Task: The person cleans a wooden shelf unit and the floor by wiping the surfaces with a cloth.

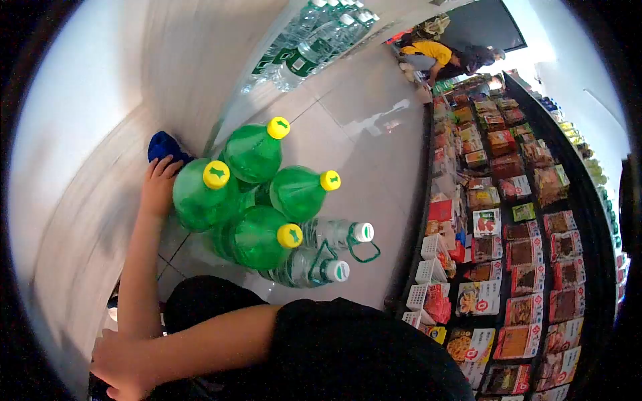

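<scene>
My left hand (pixel 160 182) reaches forward along the pale wall. Its fingers lie over a bunched, dark blue cloth (pixel 164 147) at the foot of the wall. Right beside that hand stands a big green bottle (pixel 197 197) with a yellow cap. Several more green bottles (pixel 253 154) of this kind are packed against it. Two clear water bottles (pixel 332 232) with white caps and green carry loops stand at their side. Low at the left is my right hand (pixel 124 366), close to my left forearm; its fingers are largely out of sight, and I cannot make out anything in it.
Clear water bottles (pixel 301 63) stand along the wall ahead. A long dark shelf of packaged food (pixel 495 200) runs on the right, with white plastic baskets (pixel 428 271) at its edge. Shiny tiled floor (pixel 361 147) lies between. Farther off, a person in yellow (pixel 428 50) bends over.
</scene>
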Demonstrator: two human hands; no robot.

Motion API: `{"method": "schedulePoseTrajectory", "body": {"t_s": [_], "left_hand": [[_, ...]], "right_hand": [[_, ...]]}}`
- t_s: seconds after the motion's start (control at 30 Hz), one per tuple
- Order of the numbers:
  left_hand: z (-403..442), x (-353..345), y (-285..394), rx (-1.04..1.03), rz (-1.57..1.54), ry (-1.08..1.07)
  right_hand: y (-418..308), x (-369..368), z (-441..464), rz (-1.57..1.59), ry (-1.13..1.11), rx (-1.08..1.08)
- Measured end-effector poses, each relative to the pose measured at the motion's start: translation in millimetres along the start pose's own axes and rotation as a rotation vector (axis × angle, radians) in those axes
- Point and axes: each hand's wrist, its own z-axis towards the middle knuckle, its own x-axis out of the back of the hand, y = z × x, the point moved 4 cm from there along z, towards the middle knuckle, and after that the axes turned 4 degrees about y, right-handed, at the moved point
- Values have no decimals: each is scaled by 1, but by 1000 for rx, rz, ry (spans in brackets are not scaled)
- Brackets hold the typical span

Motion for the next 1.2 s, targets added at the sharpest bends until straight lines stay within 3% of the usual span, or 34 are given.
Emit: {"method": "schedulePoseTrajectory", "body": {"t_s": [0.1,0.23,0.3,0.33,0.53,0.57,0.63,0.67,0.83,0.97,1.2], "left_hand": [[-7,10,0,17,-18,-88],[-19,7,-1,-167,170,-108],[-3,14,7,-236,155,-93],[5,12,14,-219,68,-111],[26,4,9,-235,-31,-85],[32,4,4,-252,-41,-58],[29,14,-8,-252,6,-74],[35,13,-5,-256,19,-86],[57,24,-21,-111,52,125],[43,42,-49,-33,125,39],[66,28,-90,159,83,197]], "right_hand": [[-4,-6,1,-38,-30,-21],[-13,-17,5,-117,-79,56],[-13,0,3,-150,165,107],[-12,10,-2,-144,171,78],[-31,68,-4,-56,-320,-5],[-25,62,-5,-56,-320,-11],[-48,42,-6,42,-319,256],[-50,37,-8,70,-322,262],[-61,61,-42,251,224,114],[-60,81,-52,435,267,197],[-46,118,-51,402,404,232]]}}
